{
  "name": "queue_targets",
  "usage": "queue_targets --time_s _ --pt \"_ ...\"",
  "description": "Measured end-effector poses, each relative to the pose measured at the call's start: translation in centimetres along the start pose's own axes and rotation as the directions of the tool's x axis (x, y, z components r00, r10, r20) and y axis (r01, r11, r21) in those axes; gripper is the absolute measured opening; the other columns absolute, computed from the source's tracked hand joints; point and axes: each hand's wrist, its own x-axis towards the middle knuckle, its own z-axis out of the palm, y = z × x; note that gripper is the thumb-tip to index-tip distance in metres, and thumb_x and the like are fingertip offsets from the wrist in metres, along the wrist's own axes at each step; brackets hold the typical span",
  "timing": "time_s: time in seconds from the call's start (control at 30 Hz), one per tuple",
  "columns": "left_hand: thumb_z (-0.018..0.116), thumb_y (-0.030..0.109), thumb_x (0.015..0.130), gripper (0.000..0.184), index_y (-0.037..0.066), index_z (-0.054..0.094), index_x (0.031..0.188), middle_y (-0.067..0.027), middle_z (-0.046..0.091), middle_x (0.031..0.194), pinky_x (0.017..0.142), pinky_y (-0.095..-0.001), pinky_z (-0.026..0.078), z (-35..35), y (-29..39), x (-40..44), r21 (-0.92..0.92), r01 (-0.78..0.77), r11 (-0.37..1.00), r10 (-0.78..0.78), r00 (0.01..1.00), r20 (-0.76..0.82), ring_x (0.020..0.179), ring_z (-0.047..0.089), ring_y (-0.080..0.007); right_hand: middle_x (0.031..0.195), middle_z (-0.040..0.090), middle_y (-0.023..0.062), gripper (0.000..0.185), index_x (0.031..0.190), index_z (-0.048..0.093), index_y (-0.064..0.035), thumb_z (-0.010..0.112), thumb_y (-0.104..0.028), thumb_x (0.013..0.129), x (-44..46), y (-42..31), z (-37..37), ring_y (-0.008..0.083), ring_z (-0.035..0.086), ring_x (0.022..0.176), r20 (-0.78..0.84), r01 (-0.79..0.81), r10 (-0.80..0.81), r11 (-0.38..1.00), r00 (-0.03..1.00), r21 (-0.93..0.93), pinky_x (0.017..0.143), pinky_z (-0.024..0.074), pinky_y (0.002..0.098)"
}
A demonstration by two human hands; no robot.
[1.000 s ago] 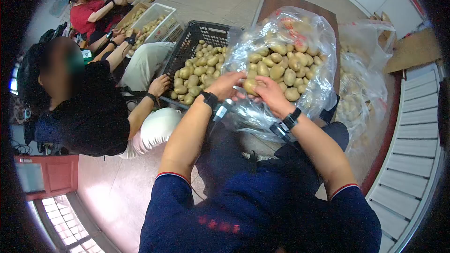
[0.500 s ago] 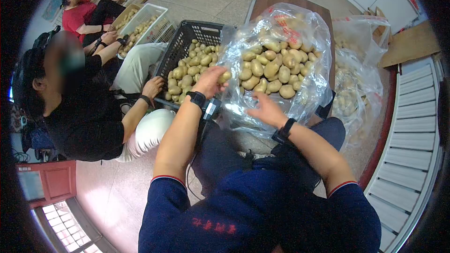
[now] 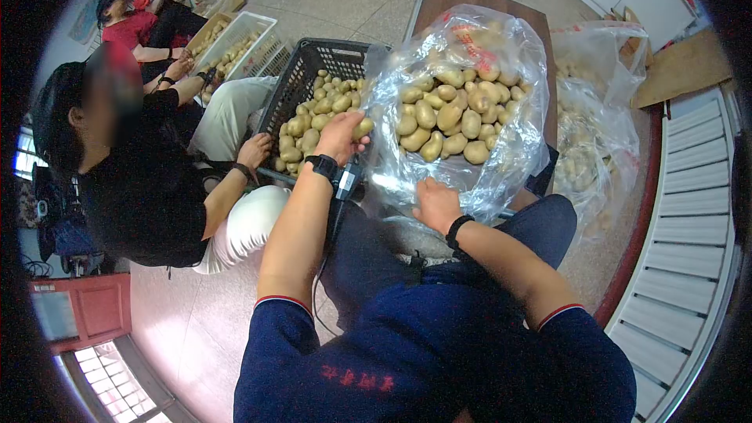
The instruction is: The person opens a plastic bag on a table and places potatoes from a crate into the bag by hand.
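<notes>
My left hand (image 3: 340, 139) is closed round a yellowish-brown potato (image 3: 363, 128) above the right side of a black plastic crate (image 3: 287, 88) holding many similar potatoes. At the near edge of a clear plastic bag (image 3: 517, 153), my right hand (image 3: 439, 205) has its fingers curled on or beside the plastic; whether they pinch it is hard to tell. Inside the open bag lies a heap of potatoes (image 3: 449, 116). The bag rests on a brown board (image 3: 439, 1).
A person in black (image 3: 141, 188) sits at the left, one hand at the crate's edge. Farther back, a person in red (image 3: 129, 30) sits near a white crate (image 3: 262, 31) of potatoes. Another clear bag (image 3: 599, 141) and cardboard (image 3: 681, 70) are at the right.
My left hand has moved left from the bag toward the black crate with a potato. My right hand has left the potato and come down to the bag's near edge.
</notes>
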Motion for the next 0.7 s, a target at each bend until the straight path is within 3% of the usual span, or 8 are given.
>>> queue_targets --time_s 0.23,0.3,0.43,0.5,0.53,0.63,0.67,0.7 --pt "0.057 0.029 0.095 0.024 0.013 0.054 0.113 -0.0036 0.06 0.094 0.054 -0.0297 0.048 -2.4 -0.8 1.1 -0.027 0.017 1.0 -0.017 1.0 -0.01 0.068 0.057 -0.0178 0.108 0.058 0.0208 0.042 0.108 0.049 -0.0031 0.067 -0.023 0.075 0.9 1.7 -0.4 0.0409 0.065 0.085 0.019 -0.256 0.256 0.949 0.966 0.183 0.073 0.0527 0.0508" --pt "0.057 0.028 0.094 0.024 0.014 0.054 0.112 -0.0034 0.06 0.094 0.054 -0.0301 0.048 -3.2 -1.0 1.3 -0.033 0.015 0.999 -0.016 0.999 -0.039 0.069 0.058 -0.0192 0.115 0.054 0.022 0.043 0.111 0.047 -0.0048 0.065 -0.024 0.077 1.0 2.5 -0.7 0.0424 0.063 0.089 -0.168 -0.241 0.296 0.928 0.94 0.285 0.074 0.0525 0.0509" --pt "0.056 0.021 0.093 0.02 0.009 0.053 0.109 -0.0088 0.06 0.09 0.048 -0.0345 0.049 -4.9 -1.1 2.0 -0.051 0.042 0.998 -0.051 0.979 -0.195 0.063 0.058 -0.0212 0.124 0.048 0.0235 0.045 0.114 0.048 -0.0047 0.064 -0.029 0.08 0.5 3.1 -1.5 0.0437 0.061 0.097 -0.128 -0.21 0.257 0.932 0.958 0.296 0.081 0.0511 0.0513" --pt "0.055 0.02 0.093 0.02 0.008 0.053 0.109 -0.0108 0.06 0.09 0.049 -0.0367 0.049 -6.0 -1.4 2.5 -0.038 0.054 0.998 -0.062 0.972 -0.226 0.063 0.058 -0.0232 0.132 0.044 0.0239 0.05 0.12 0.048 -0.0036 0.063 -0.035 0.083 0.1 3.1 -1.2 0.0445 0.058 0.104 -0.159 -0.082 0.134 0.951 0.978 0.299 0.089 0.0484 0.0513" --pt "0.054 0.02 0.093 0.02 0.008 0.053 0.109 -0.0127 0.06 0.089 0.049 -0.0389 0.05 -6.9 -2.0 3.1 -0.027 0.074 0.997 -0.078 0.966 -0.247 0.063 0.058 -0.0252 0.137 0.042 0.0233 0.055 0.123 0.049 -0.0033 0.063 -0.039 0.084 -0.2 2.6 -2.2 0.0446 0.053 0.114 -0.074 -0.11 0.147 0.921 0.986 0.374 0.097 0.0442 0.0493" --pt "0.053 0.019 0.092 0.02 0.007 0.052 0.109 -0.0159 0.06 0.091 0.048 -0.0418 0.05 -9.4 -2.7 4.8 -0.029 0.051 0.998 -0.056 0.975 -0.215 0.065 0.06 -0.0297 0.141 0.039 0.0228 0.057 0.124 0.048 -0.003 0.062 -0.043 0.085 -0.1 3.6 -0.8 0.0443 0.048 0.122 -0.081 -0.074 0.111 0.929 0.99 0.362 0.102 0.0413 0.0475" --pt "0.064 0.013 0.084 0.019 0.005 0.06 0.101 -0.0179 0.064 0.089 0.053 -0.0448 0.051 -9.3 -2.5 4.0 -0.01 0.04 0.999 -0.041 0.955 -0.292 0.071 0.065 -0.0343 0.144 0.036 0.0247 0.059 0.126 0.048 -0.0016 0.059 -0.045 0.088 0.1 4.6 0.2 0.0424 0.039 0.131 -0.049 -0.043 0.07 0.907 0.996 0.42 0.108 0.0353 0.0452" --pt "0.064 0.013 0.084 0.019 0.005 0.06 0.101 -0.0179 0.064 0.089 0.053 -0.0448 0.051 -10.0 -2.4 3.9 -0.006 0.035 0.999 -0.035 0.955 -0.296 0.071 0.065 -0.0343 0.144 0.036 0.0247 0.059 0.126 0.048 -0.0016 0.059 -0.045 0.088 0.1 5.1 -0.1 0.0424 0.039 0.131 -0.055 -0.037 0.066 0.906 0.996 0.423 0.108 0.0353 0.0452"
